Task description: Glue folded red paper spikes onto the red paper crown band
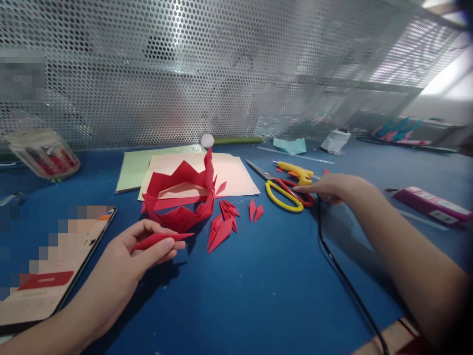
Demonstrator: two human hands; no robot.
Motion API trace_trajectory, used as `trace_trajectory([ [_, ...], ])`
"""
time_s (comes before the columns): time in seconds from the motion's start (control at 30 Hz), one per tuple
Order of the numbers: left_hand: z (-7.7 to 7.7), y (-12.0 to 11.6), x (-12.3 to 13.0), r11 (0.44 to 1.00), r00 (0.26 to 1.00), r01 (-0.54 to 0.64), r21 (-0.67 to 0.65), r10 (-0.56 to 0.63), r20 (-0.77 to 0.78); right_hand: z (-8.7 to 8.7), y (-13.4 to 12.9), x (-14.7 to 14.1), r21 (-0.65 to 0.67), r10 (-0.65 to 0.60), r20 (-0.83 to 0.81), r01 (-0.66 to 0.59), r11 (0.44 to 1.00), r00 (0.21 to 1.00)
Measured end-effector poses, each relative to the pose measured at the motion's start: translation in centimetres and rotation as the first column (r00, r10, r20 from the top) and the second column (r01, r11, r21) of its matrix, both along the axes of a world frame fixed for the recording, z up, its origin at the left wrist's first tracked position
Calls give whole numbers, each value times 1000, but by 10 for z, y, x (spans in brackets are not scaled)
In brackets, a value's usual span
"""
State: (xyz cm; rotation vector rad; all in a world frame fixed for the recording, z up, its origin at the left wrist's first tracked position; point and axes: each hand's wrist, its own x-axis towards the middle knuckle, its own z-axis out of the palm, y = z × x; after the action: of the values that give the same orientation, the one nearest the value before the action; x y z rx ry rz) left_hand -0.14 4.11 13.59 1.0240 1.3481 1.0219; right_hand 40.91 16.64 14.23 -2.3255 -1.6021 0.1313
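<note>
A tablet [62, 268] lies at 9 o'clock from the left hand [129, 256]. This hand is pinching one folded red paper piece [157, 240] between thumb and fingers. At 1 o'clock from it, the red paper ring [181, 217] stands on the bench [236, 305], and at 2 o'clock are small red pieces [221, 230]. Further right, the scissors [284, 196] point to 10 o'clock. The right hand [342, 186] reaches its index finger at their red handle, near the yellow glue gun [295, 171]; I cannot tell if it grips.
</note>
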Motion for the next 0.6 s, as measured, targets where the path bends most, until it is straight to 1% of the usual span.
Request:
trace_trajectory([
  [0.07,0,0,0,1000,1000,-1,4,1,10,3,0,-2,-180,-63,-80,48,982,995],
  [0.1,0,0,0,1000,1000,0,2,0,14,4,0,-5,-247,-87,-115,56,967,990],
  [0.13,0,0,0,1000,1000,8,-2,-8,14,6,0,-8,-281,-96,-147,52,958,984],
  [0.2,1,-1,0,1000,1000,27,-16,-26,6,8,0,-13,-308,-106,-196,41,951,975],
  [0.3,2,-3,0,1000,1000,6,-30,-7,-7,10,0,-17,-317,-133,-249,49,947,959],
  [0.37,3,-3,1,999,1000,-6,-40,5,-8,8,3,-17,-296,-164,-262,83,952,951],
  [0.5,4,0,1,999,1000,0,-42,1,13,3,13,-17,-201,-255,-160,221,954,954],
  [0.6,4,1,2,999,999,-13,-37,15,51,1,16,-13,-145,-266,-119,249,958,956],
])
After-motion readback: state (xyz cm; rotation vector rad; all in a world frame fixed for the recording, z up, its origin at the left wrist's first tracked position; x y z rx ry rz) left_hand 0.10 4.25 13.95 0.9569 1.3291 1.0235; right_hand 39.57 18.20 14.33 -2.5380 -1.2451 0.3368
